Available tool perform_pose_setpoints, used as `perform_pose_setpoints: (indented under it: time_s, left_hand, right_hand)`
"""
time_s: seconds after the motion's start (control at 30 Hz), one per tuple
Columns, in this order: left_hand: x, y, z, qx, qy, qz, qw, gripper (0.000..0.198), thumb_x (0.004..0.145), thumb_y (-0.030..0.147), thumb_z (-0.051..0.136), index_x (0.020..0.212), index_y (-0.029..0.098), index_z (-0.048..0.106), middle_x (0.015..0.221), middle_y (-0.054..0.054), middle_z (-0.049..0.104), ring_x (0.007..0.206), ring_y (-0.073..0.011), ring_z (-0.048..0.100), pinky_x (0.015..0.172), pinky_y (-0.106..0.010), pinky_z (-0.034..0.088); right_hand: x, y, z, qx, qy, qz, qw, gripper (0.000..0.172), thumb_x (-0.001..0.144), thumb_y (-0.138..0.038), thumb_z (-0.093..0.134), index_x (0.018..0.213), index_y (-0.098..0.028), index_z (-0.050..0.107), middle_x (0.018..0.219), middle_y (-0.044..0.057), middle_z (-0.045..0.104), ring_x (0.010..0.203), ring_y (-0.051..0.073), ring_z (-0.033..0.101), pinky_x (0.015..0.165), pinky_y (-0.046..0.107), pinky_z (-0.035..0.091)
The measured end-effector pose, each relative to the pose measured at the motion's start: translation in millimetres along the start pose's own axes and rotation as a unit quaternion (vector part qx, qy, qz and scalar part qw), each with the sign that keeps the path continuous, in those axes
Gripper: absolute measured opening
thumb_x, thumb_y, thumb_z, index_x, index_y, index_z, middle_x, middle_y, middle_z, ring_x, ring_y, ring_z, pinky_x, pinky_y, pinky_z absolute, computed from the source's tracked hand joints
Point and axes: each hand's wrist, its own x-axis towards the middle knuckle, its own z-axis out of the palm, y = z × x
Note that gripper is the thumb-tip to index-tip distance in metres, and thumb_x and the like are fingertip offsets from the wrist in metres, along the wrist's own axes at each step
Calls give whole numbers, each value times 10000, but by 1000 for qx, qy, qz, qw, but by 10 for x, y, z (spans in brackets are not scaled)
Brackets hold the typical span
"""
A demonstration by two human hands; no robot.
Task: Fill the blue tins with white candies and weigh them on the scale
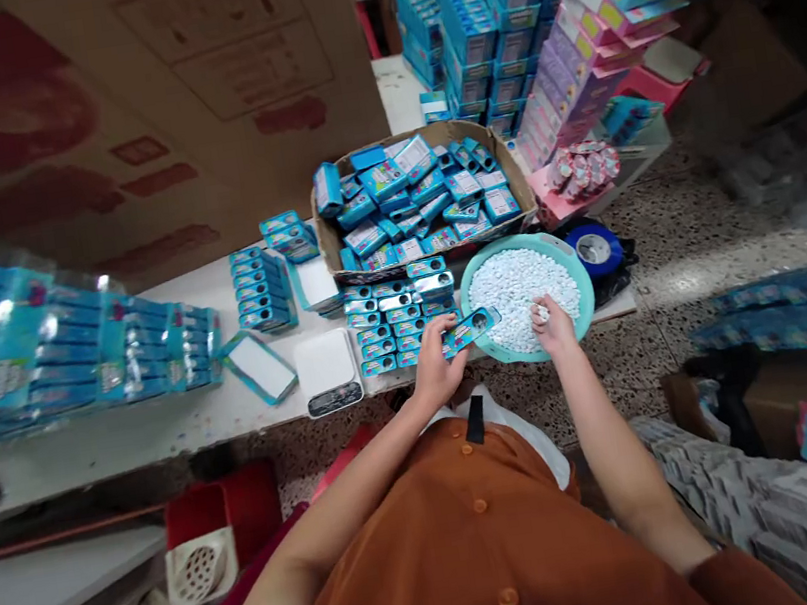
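Note:
My left hand (437, 366) is closed around a small blue box (469, 330), which tilts over the left rim of a turquoise bowl (585, 302). White tablet-like pieces (513, 278) fill much of the bowl. Over its right part, my right hand (556, 325) has its fingers closed together, with a few white pieces showing between the fingertips. Beside my left hand stand several rows of small blue boxes (385, 331). Behind them, a cardboard tray (325, 238) holds a heap of similar blue boxes.
A white scale (326, 365) and an open display carton (259, 366) lie left of the rows. Wrapped blue stacks (60, 339) line the far left. Tall blue stacks (470, 40) and pink cartons (572, 65) rise behind. A blue tape roll (594, 249) sits right of the bowl.

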Motion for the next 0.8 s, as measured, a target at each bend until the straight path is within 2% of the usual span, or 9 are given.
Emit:
perform_pose_setpoints:
  time_s: [0.07, 0.17, 0.27, 0.33, 0.43, 0.53, 0.63, 0.8]
  left_hand:
    - [-196, -92, -261, 14, 27, -41, 999, 371, 833, 292, 585, 1163, 197, 446, 1140, -101, 556, 1073, -211, 555, 906, -354, 472]
    - [-572, -335, -736, 77, 106, -119, 984, 451, 827, 318, 596, 1229, 191, 435, 1124, -101, 547, 1056, -215, 554, 892, -345, 475]
    - [-898, -718, -1180, 161, 164, -182, 956, 506, 822, 320, 587, 1286, 186, 435, 1099, -107, 527, 1071, -249, 534, 935, -398, 448]
    - [-1017, -1043, -1411, 196, 173, -213, 941, 456, 811, 312, 580, 1237, 175, 490, 1053, -108, 520, 1056, -268, 533, 945, -427, 441]
    - [-1022, -1539, -1653, 219, 165, -258, 926, 414, 778, 279, 593, 1168, 155, 525, 1028, -114, 523, 1062, -291, 526, 950, -447, 440]
    - [-889, -1913, -1802, 227, 121, -258, 931, 392, 763, 233, 591, 1143, 160, 531, 1036, -111, 529, 1052, -286, 534, 939, -439, 448]
    - [-731, -2138, -1894, 220, 81, -230, 945, 381, 764, 212, 590, 1138, 170, 530, 1062, -106, 535, 1045, -269, 543, 925, -410, 458]
    - [-591, -2373, -1990, 197, 40, -206, 958, 383, 761, 199, 599, 1137, 193, 524, 1083, -95, 545, 1064, -259, 541, 932, -391, 453]
  right_hand:
    - [14, 113, -101, -43, 50, -37, 997, 266, 773, -441, 554, 761, -176, 542, 565, -68, 465, 403, 35, 358, 353, 155, 192]
    - [70, 292, -216, -153, 111, -126, 974, 296, 729, -442, 552, 765, -157, 622, 655, -15, 573, 553, 83, 511, 449, 182, 335]
    - [119, 424, -261, -294, 132, -201, 925, 333, 746, -444, 490, 776, -167, 672, 815, 36, 660, 811, 177, 602, 693, 281, 456]
    - [135, 481, -256, -379, 127, -249, 882, 364, 770, -442, 439, 790, -177, 687, 908, 60, 678, 946, 220, 591, 852, 342, 432]
    - [130, 548, -216, -452, 110, -316, 827, 407, 797, -454, 380, 805, -178, 680, 991, 99, 673, 1016, 242, 567, 941, 384, 392]
    - [68, 617, -179, -474, 123, -354, 797, 413, 791, -482, 384, 808, -172, 657, 978, 126, 669, 995, 251, 563, 942, 402, 396]
    - [-59, 695, -177, -486, 142, -363, 782, 418, 790, -492, 394, 824, -160, 645, 966, 142, 665, 977, 257, 560, 935, 412, 400]
    - [-312, 833, -202, -499, 181, -353, 770, 440, 812, -503, 382, 866, -157, 648, 975, 140, 658, 968, 253, 552, 918, 409, 402]
